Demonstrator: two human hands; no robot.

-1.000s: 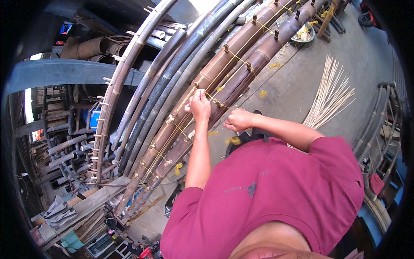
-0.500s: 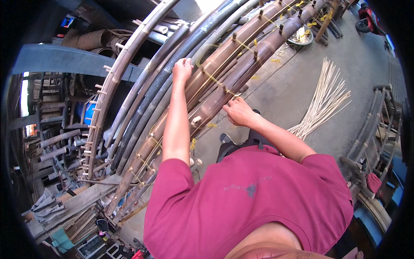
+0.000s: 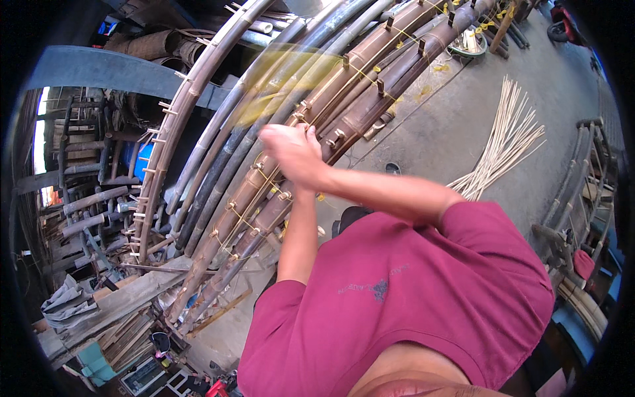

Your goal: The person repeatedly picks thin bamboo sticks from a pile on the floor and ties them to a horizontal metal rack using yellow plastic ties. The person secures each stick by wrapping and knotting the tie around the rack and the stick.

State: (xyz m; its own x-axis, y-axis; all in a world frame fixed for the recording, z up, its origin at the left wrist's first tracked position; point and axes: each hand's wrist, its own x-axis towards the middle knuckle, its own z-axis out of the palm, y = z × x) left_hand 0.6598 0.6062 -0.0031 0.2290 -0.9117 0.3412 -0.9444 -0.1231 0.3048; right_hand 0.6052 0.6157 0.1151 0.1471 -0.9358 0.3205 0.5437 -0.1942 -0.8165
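My right hand [image 3: 291, 152] is smeared by motion and crosses in front of my left hand, over a long brown bamboo pole [image 3: 364, 71]. Of my left hand [image 3: 309, 132] only some fingertips show, close to the pole; the rest is hidden behind the right. Just beyond both hands a yellow strip [image 3: 264, 99] sweeps in a blur, and which hand has it I cannot tell. Yellow ties run between pegs on this pole and on a second brown pole [image 3: 360, 124] beside it. A dark peg [image 3: 380, 87] stands up from the second pole.
Left of the work lie several grey bamboo poles [image 3: 218, 149] and a curved pole with pale pegs [image 3: 173, 119]. Thin sticks [image 3: 499, 145] are fanned on the concrete floor at the right. Farther off is a round basket [image 3: 468, 44]; a bamboo frame [image 3: 562, 192] stands at the right.
My right hand has swung left across my left hand. The left has come nearer, down to the brown pole. The yellow strip now whips about, and the view has shifted slightly.
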